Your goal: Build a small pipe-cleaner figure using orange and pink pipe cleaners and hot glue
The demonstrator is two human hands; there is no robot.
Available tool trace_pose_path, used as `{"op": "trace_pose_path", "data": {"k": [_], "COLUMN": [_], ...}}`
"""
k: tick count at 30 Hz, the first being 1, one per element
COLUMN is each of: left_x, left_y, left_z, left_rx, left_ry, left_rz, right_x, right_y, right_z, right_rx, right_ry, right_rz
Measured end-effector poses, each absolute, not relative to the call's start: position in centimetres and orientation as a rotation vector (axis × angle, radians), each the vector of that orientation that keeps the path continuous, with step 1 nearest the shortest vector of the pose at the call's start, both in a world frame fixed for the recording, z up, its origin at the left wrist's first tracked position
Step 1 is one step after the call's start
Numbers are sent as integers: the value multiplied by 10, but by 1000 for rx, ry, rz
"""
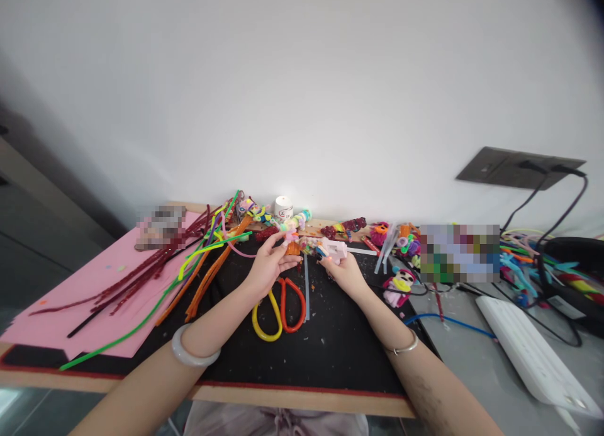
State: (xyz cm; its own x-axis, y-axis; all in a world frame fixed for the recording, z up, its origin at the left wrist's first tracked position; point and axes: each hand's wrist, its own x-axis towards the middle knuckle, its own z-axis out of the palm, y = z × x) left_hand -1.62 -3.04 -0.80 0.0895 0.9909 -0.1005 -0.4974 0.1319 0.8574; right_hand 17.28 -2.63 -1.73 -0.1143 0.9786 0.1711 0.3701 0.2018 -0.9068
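Observation:
My left hand point(270, 260) pinches a small colourful pipe-cleaner craft piece point(291, 242) over the black mat point(330, 341). My right hand point(343, 269) grips a pale pink hot glue gun point(331, 250) with its nozzle pointed left at that piece. A clear glue stick point(362, 251) sticks out of the gun's back end. Both hands are close together near the far edge of the mat. Below them lie scissors with one yellow and one red handle point(279, 310).
Pink paper point(85, 297) lies at the left with red, green and orange pipe cleaners point(189, 272) across it. Finished crafts line the wall point(349, 225). A small doll figure point(399, 285), a white power strip point(533, 354) and cables sit at the right.

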Motion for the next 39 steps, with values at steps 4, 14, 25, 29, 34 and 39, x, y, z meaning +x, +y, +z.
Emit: {"op": "trace_pose_path", "data": {"k": [4, 14, 25, 29, 34, 39], "left_x": [-17, -17, -18, -18, -19, -22], "left_y": [-30, -30, -29, -30, -29, -26], "left_z": [-8, -7, -9, -9, -6, -4], "left_rx": [765, 766, 786, 800, 820, 806], "left_ry": [839, 844, 849, 849, 866, 904], "left_rz": [1292, 1310, 1321, 1326, 1343, 1399], "right_x": [174, 174, 173, 173, 174, 176], "right_y": [-25, -25, -25, -26, -25, -26], "right_z": [-20, -19, -17, -16, -19, -14], "right_rx": [-1297, -1306, -1311, -1324, -1344, -1381], "right_ry": [-1635, -1647, -1624, -1631, -1643, -1713], "right_rz": [914, 921, 884, 874, 826, 586]}}
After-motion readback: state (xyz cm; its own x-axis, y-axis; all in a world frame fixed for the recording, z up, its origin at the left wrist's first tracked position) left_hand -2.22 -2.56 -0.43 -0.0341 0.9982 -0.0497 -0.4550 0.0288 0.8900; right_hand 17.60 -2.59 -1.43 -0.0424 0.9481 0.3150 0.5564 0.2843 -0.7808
